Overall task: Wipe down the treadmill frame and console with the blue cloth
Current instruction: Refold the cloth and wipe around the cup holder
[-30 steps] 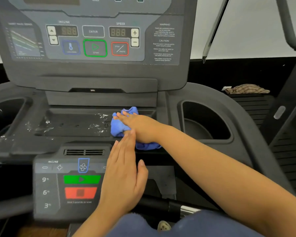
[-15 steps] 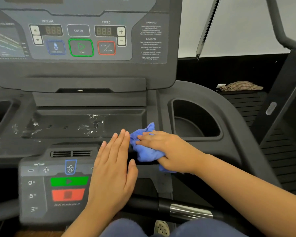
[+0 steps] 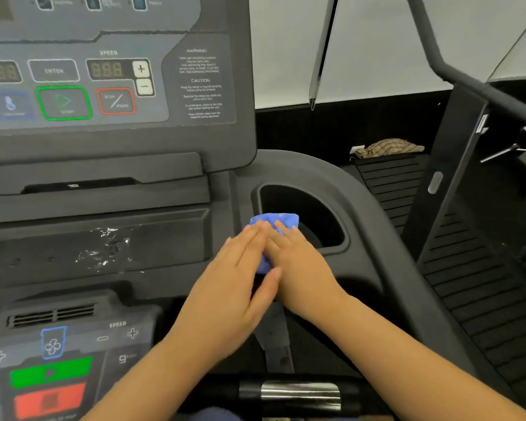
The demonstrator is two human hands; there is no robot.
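Right fingers: the fingers [image 3: 281, 230] lie fairly straight and close together over the top of the blue cloth [image 3: 274, 220], pressing it down; the thumb is hidden.
Right hand: the right hand [image 3: 299, 270] covers most of the bunched cloth, with its forearm running off toward 5 o'clock.
Left fingers: the fingers [image 3: 245, 243] are straight and held together, their tips at the cloth's 9 o'clock edge; the thumb lies by its lower end.
Left hand: the left hand [image 3: 230, 288] is flat, touching the right hand on its 9 o'clock side.
Blue cloth: crumpled on the dark treadmill frame [image 3: 374, 238], at the 9 o'clock rim of the cup holder [image 3: 313, 220].
Tray: the shallow tray [image 3: 164, 238], at 9 o'clock from the hands, carries wet streaks [image 3: 110, 247].
Console: the console [image 3: 176, 86] stands at 11 o'clock, showing SPEED, ENTER, start and stop keys.
Lower keypad: the lower keypad [image 3: 55, 360] sits at 7 o'clock, with green and red bars.
Handlebar: the handlebar [image 3: 298, 393], with a chrome band, lies at 6 o'clock.
Far side: a plaid rag [image 3: 389, 148] lies at 2 o'clock.
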